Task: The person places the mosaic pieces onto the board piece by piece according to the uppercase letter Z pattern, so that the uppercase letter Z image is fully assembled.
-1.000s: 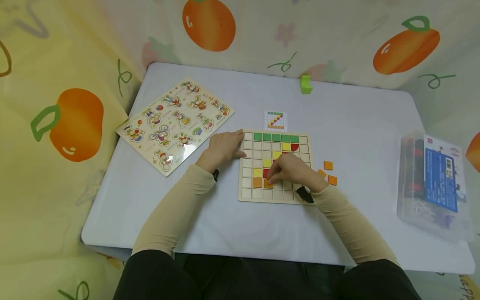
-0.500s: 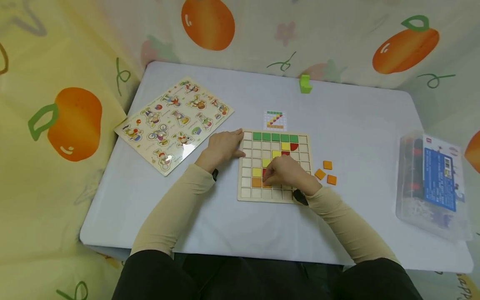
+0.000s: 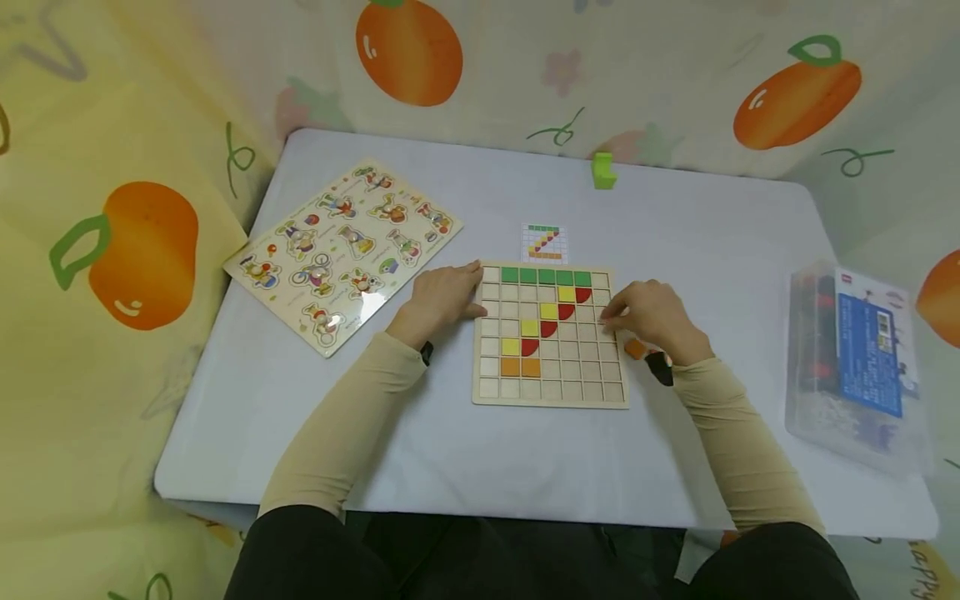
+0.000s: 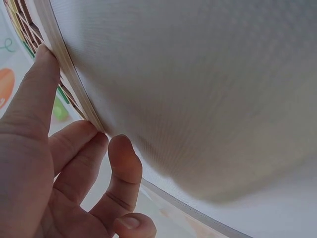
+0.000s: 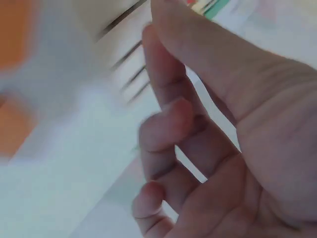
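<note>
A wooden grid board (image 3: pixel 603 394) bears a row of green square tiles (image 3: pixel 545 277), a diagonal of yellow squares (image 3: pixel 528 328) and red quarter-round tiles (image 3: pixel 549 329), plus two orange squares (image 3: pixel 520 367). My left hand (image 3: pixel 437 302) touches the board's left edge; in the left wrist view its thumb and fingertips (image 4: pixel 88 126) press against the side. Over the right edge hovers my right hand (image 3: pixel 648 315), fingers loosely curled with nothing between them. Below it lies a loose orange tile (image 3: pixel 635 348), others being hidden. In the right wrist view orange tiles (image 5: pixel 14 32) appear blurred.
A small pattern card (image 3: pixel 545 244) lies behind the board. To the left is a picture puzzle board (image 3: pixel 345 254). A light green block (image 3: pixel 603 172) stands near the far edge, and a clear plastic box (image 3: pixel 855 367) with a blue label is at the right.
My right hand has left the second orange square, which now lies in the grid, and moved right past the board's edge. My left hand stays at the left edge.
</note>
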`<state>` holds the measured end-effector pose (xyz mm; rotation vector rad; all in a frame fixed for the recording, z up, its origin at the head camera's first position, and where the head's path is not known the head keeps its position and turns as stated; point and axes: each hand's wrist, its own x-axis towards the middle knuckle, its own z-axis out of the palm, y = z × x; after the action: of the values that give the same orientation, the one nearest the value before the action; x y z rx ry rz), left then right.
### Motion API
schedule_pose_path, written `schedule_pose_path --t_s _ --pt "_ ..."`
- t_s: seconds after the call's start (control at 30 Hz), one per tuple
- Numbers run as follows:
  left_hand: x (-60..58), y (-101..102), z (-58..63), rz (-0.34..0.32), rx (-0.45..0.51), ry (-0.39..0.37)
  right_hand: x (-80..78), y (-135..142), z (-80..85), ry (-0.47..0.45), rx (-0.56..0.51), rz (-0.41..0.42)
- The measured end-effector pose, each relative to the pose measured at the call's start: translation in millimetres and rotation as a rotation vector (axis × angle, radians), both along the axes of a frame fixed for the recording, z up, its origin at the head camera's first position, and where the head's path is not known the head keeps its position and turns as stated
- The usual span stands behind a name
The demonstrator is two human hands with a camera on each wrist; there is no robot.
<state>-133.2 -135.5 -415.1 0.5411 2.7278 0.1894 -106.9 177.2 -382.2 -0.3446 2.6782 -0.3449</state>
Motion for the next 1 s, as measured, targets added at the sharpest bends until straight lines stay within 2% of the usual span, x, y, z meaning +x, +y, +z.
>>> schedule_pose_path --t_s 0.13,0.3,0.43,0.57,0.77,0.9,1.0 --pt "0.4 -0.1 0.0 0.006 0.006 -0.012 -5.6 35.2 2.5 -0.070 0.018 -0.085" --pt "1.2 -0.2 -0.2 0.008 0.007 -0.013 -9.6 59.5 3.4 -0.135 0.059 -0.094" --pt "1.8 -0.4 -0.3 0.009 0.001 -0.011 -12.9 66.3 -0.5 -0.163 0.039 -0.083" --pt "2.1 -0.7 -0.6 0.010 -0.001 -0.018 -16.0 68.9 -2.8 -0.155 0.013 -0.073" --pt "2.2 -1.1 -0.6 0.006 -0.001 -0.019 -19.1 68.7 2.6 -0.112 0.017 -0.045" --pt "1.6 -1.3 -1.9 0.003 0.004 -0.013 -23.1 61.5 5.0 -0.068 -0.026 -0.040" --pt "1.1 -1.5 -3.5 0.005 0.010 -0.010 -26.9 51.9 5.2 -0.019 -0.058 -0.006"
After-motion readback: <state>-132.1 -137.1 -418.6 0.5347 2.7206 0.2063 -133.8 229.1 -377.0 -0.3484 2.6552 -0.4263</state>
